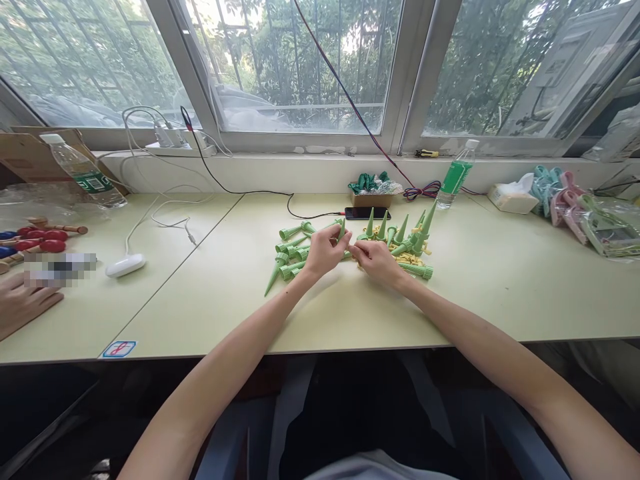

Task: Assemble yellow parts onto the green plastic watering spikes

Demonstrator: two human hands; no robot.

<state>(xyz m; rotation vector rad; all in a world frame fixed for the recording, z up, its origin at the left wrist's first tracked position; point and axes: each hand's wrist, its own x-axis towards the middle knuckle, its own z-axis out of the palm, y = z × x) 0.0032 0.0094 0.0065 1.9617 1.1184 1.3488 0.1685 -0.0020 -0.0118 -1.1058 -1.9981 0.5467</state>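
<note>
Above table, left fingers gripping spike

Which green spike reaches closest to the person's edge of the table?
The leftmost green spike, left of the left hand: its tip extends lower in the picture than any other spike.

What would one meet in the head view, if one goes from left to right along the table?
Another person's hand, white device, leftmost green cone, left hand, right hand, tall green cone, right bottle, tissue box, pink items.
</note>
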